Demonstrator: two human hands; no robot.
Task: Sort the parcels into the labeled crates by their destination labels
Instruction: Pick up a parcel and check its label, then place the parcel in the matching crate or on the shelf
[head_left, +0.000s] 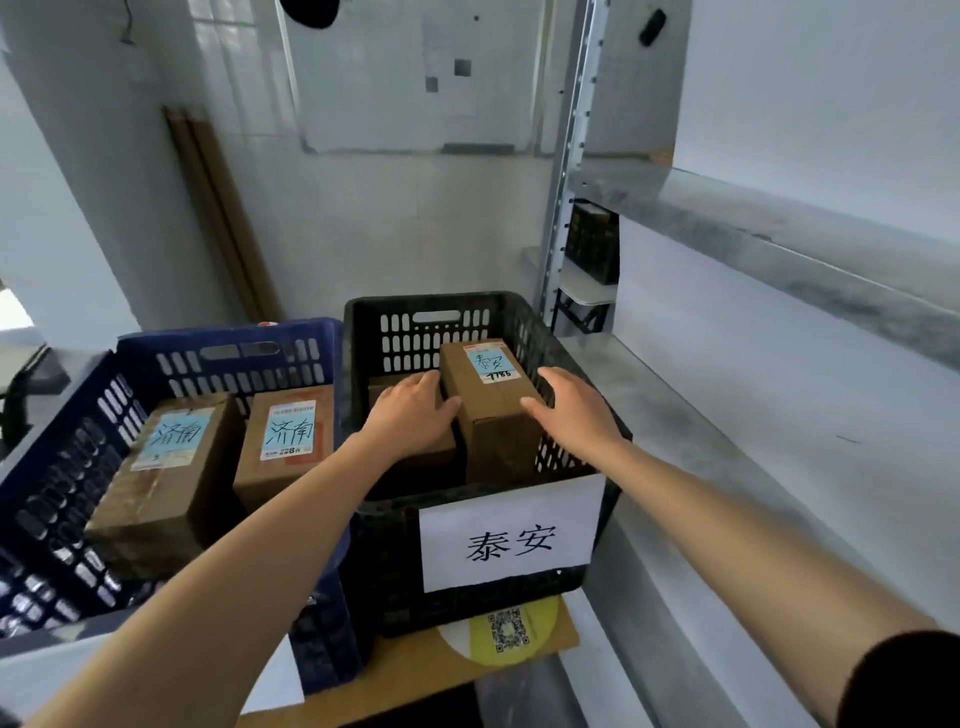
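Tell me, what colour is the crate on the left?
The left crate is dark blue, clearest in the head view.

The left hand (410, 410) and right hand (571, 410), fingers loose, flank an upright parcel (496, 421) inside the black crate (395, 545), beside a blue crate (57, 467).

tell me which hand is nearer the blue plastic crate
Left. The left hand lies in the black plastic crate, just right of the blue plastic crate; the right hand is farther right, on the other side of the upright brown cardboard parcel.
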